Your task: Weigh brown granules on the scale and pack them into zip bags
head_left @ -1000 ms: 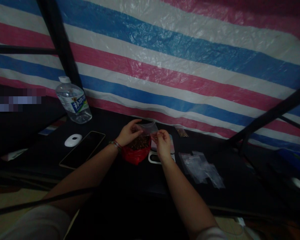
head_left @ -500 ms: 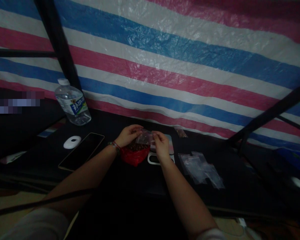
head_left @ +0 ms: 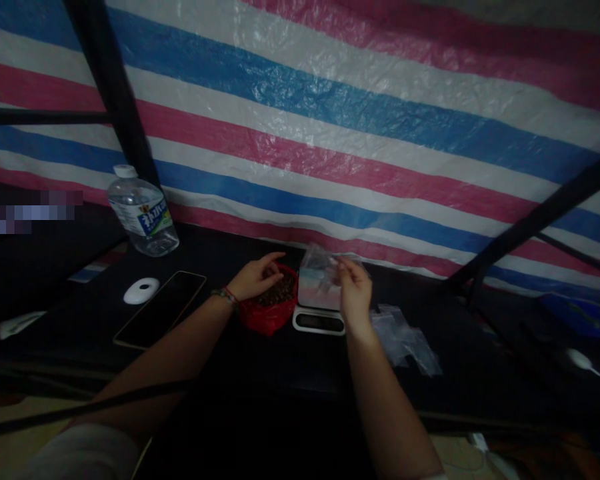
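Low in the middle of the frame, the left hand [head_left: 254, 279] rests with curled fingers on the mouth of a red bag [head_left: 269, 308] full of small dark bits, seeds or dried pieces by the look of it; whether the fingers have pinched any I cannot tell. Just to its right the right hand [head_left: 354, 293] pinches a small clear pouch [head_left: 320, 275] by its top edge and holds it up over a little white scale [head_left: 319, 320]. The two hands are apart, one at each thing. It looks to me like the filling step: the pouch is held up, the bits are under the other hand. The next move would call for the pouch mouth to gape wide and a steady pinch carried across without spilling. More empty pouches [head_left: 405, 337] lie right of centre on the dark table [head_left: 260, 373]; a phone [head_left: 160, 319] and water bottle [head_left: 141, 212] sit at left
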The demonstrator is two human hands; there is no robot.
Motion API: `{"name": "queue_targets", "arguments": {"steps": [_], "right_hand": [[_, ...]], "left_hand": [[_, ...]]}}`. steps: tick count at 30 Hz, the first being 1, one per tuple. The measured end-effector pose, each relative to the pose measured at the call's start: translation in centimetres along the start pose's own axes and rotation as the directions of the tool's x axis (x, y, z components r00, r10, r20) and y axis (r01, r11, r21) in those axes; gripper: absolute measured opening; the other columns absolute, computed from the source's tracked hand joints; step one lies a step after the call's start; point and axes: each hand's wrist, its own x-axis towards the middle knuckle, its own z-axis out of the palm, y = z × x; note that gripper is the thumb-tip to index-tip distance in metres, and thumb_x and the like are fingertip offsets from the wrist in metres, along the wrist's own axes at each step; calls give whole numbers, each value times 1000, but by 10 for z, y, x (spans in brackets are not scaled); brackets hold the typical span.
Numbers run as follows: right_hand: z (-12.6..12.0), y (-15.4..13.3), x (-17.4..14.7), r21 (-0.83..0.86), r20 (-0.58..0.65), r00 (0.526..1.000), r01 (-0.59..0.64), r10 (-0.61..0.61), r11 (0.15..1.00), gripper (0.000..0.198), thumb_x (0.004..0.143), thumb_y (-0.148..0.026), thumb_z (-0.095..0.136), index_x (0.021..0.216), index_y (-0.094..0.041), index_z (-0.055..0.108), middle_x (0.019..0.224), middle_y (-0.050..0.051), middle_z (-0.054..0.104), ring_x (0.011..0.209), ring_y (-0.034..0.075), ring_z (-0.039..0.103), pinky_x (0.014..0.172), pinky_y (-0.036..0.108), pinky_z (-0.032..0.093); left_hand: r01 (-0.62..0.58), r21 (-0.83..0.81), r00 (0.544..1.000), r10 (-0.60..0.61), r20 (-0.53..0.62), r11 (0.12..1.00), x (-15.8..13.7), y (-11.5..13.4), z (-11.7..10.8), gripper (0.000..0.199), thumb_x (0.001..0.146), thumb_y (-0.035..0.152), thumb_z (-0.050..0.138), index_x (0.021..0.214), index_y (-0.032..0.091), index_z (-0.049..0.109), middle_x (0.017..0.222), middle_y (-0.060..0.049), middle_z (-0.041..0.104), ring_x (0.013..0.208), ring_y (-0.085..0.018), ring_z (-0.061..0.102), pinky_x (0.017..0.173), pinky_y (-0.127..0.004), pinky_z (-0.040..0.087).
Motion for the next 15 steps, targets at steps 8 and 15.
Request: {"name": "queue_targets", "arguments": {"steps": [8,15], "right_hand": [[-174,-12,-21,-658,-25,866,362,-499,660,32,87,-34,49,109,-20,69,119,11,65,112,25,60,101,47,44],[-246,22,-68,-841,484,865,417,133,345,34,90,-41,44,111,-27,67,116,6,67,126,31,48,106,63,29]], "left_hand": [[-218,358,972,169,164,908,7,4,-10,29,87,38,50,98,19,69,94,-7,68,92,-21,61,84,-33,45],[-244,339,941,137,309,909,9,-12,-7,26,83,37,56,95,20,71,96,-5,70,91,-20,62,85,-32,45]]}}
